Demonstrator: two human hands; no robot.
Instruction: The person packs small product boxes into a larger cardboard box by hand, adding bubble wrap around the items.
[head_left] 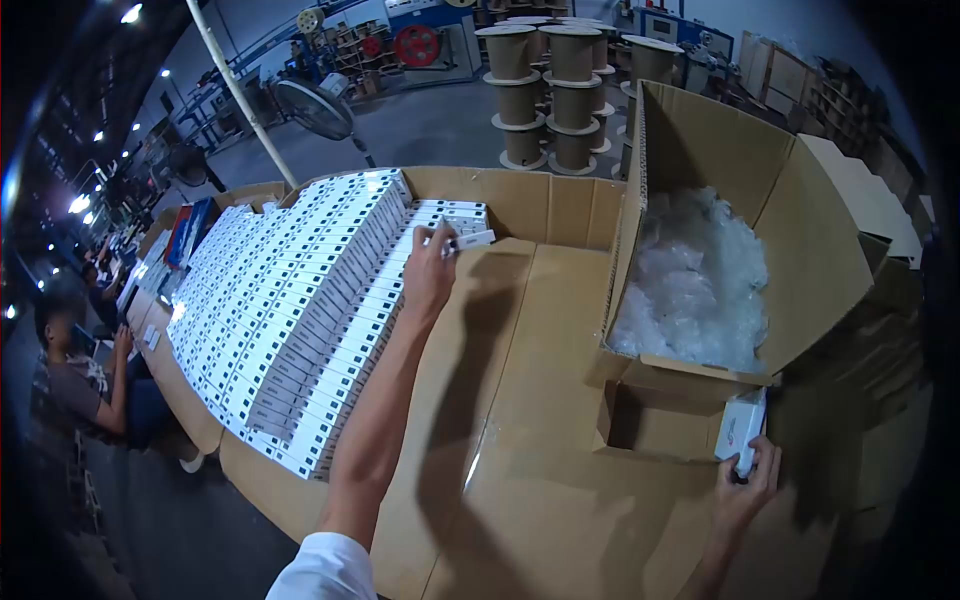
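My left hand [430, 268] reaches to the far end of the stacked rows of small white boxes [300, 290], its fingers closed on one white box [476, 240] that juts out to the right. Low on the right, my right hand [750, 482] grips another white box [741, 425] with red print on its face. That box stands at the right end of a small open cardboard carton [618, 440]. Part of the left-hand box is hidden behind the fingers.
A large open carton [690, 130] with clear plastic bags [690, 280] stands behind the small carton. Cardboard [540, 400] covers the table. A person [85, 380] sits at the left. Farther back are a fan [315, 108] and stacked spools [570, 100].
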